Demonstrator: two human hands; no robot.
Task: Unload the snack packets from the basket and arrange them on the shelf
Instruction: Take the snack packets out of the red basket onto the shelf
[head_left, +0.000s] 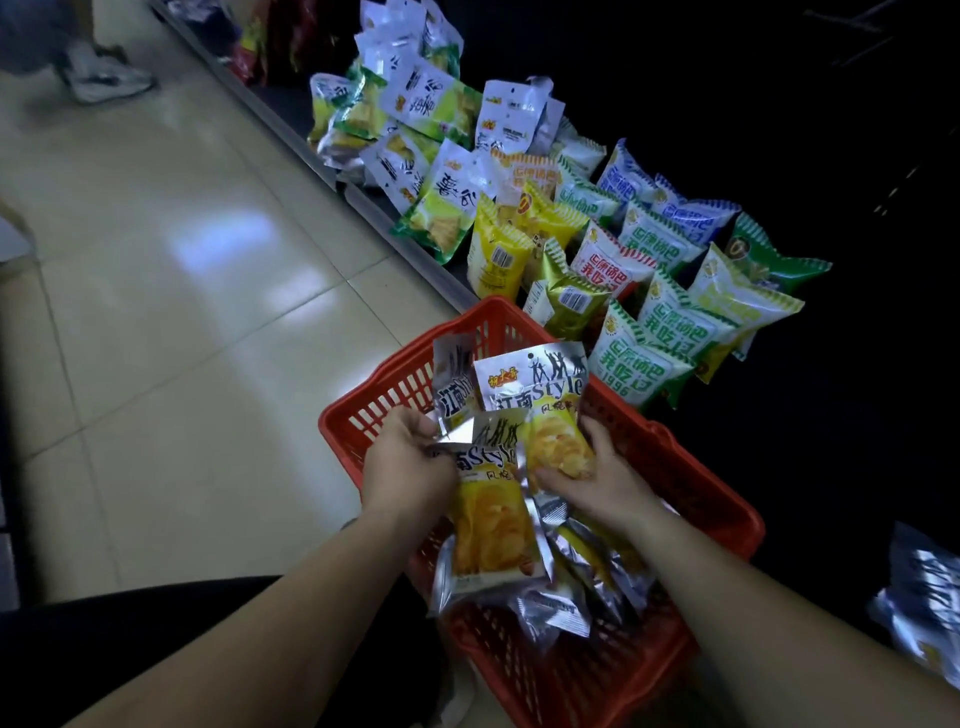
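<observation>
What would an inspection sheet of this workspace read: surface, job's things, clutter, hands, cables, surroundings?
Surface: dark shelf, its edge running along the floor, crowded with snacks.
Job's things: red basket holds loose silver packets; shelf packets stand in rough rows.
Clutter: stray packets lie in the dark at far right.
Hands: left hand grips the near packet by its top; right hand holds the far packet above the basket.
Cables: nothing seen.
Surroundings: glossy tiled floor; another person's shoes at top left.
</observation>
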